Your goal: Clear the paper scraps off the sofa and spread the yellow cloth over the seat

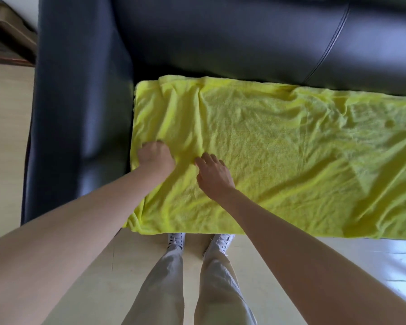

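Two bare forearms fill the near edge, reaching out over pale trousers and white shoes planted on the light floor right at the front of the sofa. The yellow cloth lies across the sofa's seat, covering it from the armrest end out past the right edge of view, its front hem draped over the seat's front edge just above the shoes. Its back edge sits against the foot of the dark backrest. Wrinkles run across it, heaviest near the armrest end. The left hand is on the cloth close to the armrest, curled shut, knuckles up, with a bunch of yellow fabric gathered under the fingers; folds fan away from that fist toward the backrest. The right hand rests just beside it, farther from the armrest, palm down, fingers loosely spread and slightly bent, tips touching the fabric and gripping nothing. The two hands are near each other but apart. Beyond the armrest, a dark piece of furniture shows blurred in the far corner.
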